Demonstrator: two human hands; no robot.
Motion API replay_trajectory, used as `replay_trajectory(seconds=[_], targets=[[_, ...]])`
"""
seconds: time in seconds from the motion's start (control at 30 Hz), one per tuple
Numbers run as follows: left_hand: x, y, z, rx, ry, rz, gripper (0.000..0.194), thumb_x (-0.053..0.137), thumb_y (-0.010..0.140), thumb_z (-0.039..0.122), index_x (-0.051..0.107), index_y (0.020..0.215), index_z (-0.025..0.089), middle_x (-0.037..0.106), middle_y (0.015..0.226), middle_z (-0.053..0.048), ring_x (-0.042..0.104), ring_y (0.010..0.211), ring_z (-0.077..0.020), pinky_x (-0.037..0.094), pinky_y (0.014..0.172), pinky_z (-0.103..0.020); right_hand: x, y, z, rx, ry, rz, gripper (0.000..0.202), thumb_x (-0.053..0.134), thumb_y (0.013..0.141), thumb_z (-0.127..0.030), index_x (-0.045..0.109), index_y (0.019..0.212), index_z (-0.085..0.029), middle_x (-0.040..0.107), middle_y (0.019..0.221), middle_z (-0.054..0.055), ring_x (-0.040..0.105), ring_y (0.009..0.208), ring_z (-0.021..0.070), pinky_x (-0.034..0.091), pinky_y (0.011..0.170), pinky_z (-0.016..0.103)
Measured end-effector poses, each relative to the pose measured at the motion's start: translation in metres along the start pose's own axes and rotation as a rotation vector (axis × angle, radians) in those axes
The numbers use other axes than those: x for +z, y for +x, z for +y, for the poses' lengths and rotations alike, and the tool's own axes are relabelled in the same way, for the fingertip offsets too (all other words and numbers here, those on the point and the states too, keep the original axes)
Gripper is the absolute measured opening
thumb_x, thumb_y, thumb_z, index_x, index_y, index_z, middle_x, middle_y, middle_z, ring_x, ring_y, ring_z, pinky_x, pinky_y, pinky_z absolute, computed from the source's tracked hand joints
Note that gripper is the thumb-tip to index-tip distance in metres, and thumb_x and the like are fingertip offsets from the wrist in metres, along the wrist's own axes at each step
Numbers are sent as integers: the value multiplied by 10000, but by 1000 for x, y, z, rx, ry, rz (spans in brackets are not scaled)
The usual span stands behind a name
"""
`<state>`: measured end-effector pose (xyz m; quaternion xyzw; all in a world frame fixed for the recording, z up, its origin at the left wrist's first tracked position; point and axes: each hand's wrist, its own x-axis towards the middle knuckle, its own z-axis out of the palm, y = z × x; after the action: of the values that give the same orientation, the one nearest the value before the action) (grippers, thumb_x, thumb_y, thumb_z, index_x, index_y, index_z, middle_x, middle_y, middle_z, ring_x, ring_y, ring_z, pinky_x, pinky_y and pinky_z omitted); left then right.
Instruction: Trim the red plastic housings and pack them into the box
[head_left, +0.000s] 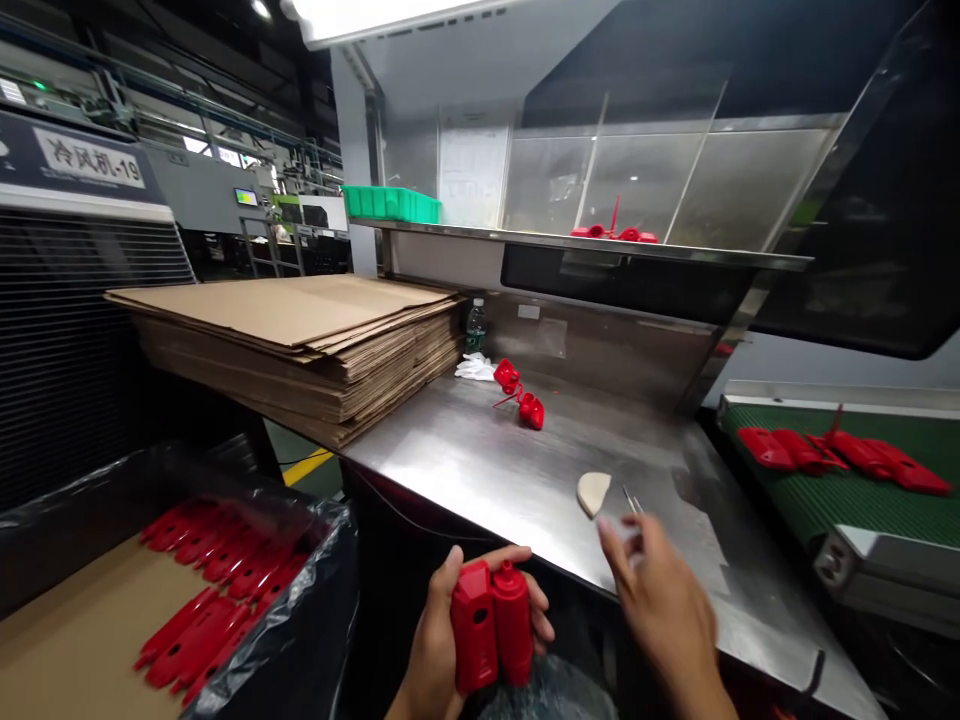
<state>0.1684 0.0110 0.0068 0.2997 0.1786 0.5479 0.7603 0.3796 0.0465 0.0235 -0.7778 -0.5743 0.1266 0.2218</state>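
Fingers of the left hand (pixel 442 640) clench two red plastic parts (pixel 491 625), held upright; the right hand (pixel 660 600), its grip released, hovers over the steel surface (pixel 487 470).

A stainless steel desk (pixel 480 470) runs across the middle, its raised back panel dull and scratched. Above it a metal shelf (pixel 675 250) carries clear slanted panels under a bright strip light (pixel 375 15). A thick stack of flattened cardboard (pixel 300 340) sits on the left end, a green crate (pixel 390 203) behind it on the shelf. To the left stands a dark cooling unit with a louvred front (pixel 75 330) and a sign in Chinese characters. On the right a green conveyor belt (pixel 862 500) slopes past. The hall beyond is dim, with a yellow floor line (pixel 307 466) below
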Motion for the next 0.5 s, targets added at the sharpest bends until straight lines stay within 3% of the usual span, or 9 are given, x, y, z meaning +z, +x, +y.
replay_trajectory(seconds=[0.07,0.13,0.27,0.4,0.5], targets=[[3,-8,5,27,35,-21,756,210,967,624,660,1195,61,727,924,-202,707,779,-333,512,707,-457,3,45,-21,-21,-163,-33,605,320,970,-655,436,1303,-163,624,1144,144,629,1001,306,502,876,540],[4,-15,9,70,77,-36,764,187,975,612,667,1180,53,732,908,-211,711,760,-338,512,690,-458,11,81,-34,-6,-297,-79,534,487,951,-585,498,1250,-143,616,1164,138,627,1023,282,512,901,518],[2,-26,14,125,134,-62,717,256,978,590,680,1164,42,738,900,-216,715,741,-334,508,676,-440,21,110,-28,-62,-394,-139,398,566,945,-470,548,1186,-154,644,1052,71,636,956,224,535,873,457],[-1,-27,11,107,117,-66,703,301,966,603,694,1139,46,739,894,-210,717,738,-326,509,679,-430,4,92,-4,-139,-287,-96,268,545,947,-330,538,1151,-156,627,855,26,629,818,214,523,804,429],[1,-21,8,81,85,-43,702,304,956,627,693,1142,72,734,893,-188,713,729,-313,511,674,-422,-4,32,2,-158,-31,-5,268,351,1002,-332,477,1212,-224,634,752,-4,636,695,197,505,675,328]])
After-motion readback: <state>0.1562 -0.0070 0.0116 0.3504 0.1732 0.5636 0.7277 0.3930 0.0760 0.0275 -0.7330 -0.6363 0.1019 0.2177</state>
